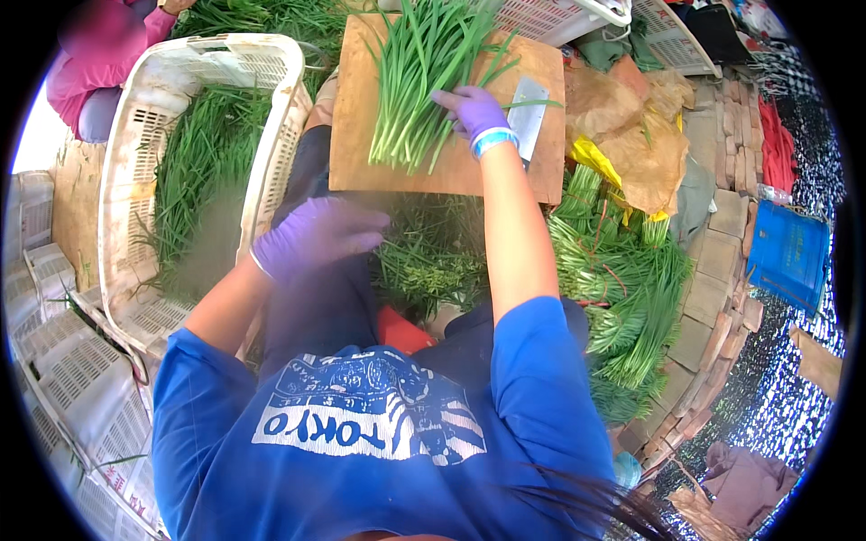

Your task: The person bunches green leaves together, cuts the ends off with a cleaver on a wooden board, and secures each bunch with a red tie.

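Note:
A loose bunch of long green chives lies on the wooden board in front of me, its pale cut ends toward me. My right hand, in a purple glove, rests against the bunch's right side with fingers stretched over the stalks. Right beside that hand lies a cleaver with a broad metal blade, flat on the board. My left hand, gloved in purple too and a little blurred, is off the board's near left corner. Its fingers are extended and nothing shows in them.
At left stands a white plastic crate holding loose greens. Tied bundles of chives are piled at right, near brown paper. Cut greens lie beneath the board. Another person's pink sleeve shows at upper left.

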Demonstrator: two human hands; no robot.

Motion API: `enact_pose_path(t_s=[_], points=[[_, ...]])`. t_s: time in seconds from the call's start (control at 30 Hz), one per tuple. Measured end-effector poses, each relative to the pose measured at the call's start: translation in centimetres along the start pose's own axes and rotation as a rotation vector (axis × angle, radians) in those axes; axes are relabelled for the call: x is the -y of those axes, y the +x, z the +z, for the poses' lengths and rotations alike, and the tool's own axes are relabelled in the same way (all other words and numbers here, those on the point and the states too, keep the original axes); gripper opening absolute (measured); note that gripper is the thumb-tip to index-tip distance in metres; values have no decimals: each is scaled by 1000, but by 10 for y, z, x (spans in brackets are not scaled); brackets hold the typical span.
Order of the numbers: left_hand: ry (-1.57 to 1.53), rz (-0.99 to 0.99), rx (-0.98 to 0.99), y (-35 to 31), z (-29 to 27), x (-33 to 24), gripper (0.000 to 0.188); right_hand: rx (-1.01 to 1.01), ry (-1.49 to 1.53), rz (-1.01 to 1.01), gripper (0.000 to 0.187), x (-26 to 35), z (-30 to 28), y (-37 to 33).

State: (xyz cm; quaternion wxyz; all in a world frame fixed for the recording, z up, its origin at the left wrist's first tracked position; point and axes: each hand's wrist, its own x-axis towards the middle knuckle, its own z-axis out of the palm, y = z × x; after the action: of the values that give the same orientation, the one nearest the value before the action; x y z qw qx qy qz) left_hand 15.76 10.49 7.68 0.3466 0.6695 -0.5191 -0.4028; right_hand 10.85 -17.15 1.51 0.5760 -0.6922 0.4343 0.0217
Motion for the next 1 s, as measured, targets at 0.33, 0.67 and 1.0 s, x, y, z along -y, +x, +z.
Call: enact_pose_path(t_s=[0.33,0.67,1.0], points=[[-506,-369,-554,54,-24,64,26,-361,-626,-205,43,-89,23,-21],[811,-103,-298,130,51,46,37,-294,-848,-104,24,-85,8,-48],[862,87,-368,123,57,70,10,748,-779,280,29,-86,-31,-195]])
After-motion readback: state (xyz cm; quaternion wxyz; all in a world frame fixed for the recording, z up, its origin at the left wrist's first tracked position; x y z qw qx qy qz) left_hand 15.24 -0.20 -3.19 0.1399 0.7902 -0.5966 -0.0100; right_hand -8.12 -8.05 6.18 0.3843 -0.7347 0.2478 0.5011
